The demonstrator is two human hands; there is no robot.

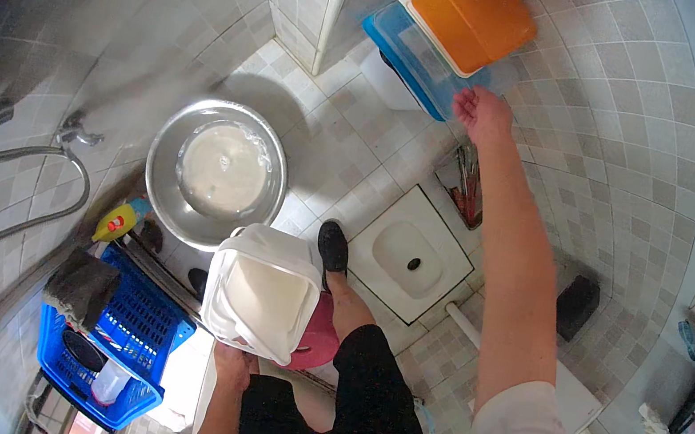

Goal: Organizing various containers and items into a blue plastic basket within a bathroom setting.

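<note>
Fingers of the right hand [486, 116], as I watch remotely, curl loosely near the blue lid [406, 52], nothing visible in them; I cannot tell how firmly the left hand [232, 368], its fingers mostly hidden, grasps the white bin [222, 288]. Largest: steel basin [166, 156], near the floor's [361, 129] left edge; its liquid-looking contents could slop if the bin strikes it. Next: the bin, at the basin's near rim, liable to drop if the left hand slips.
</note>
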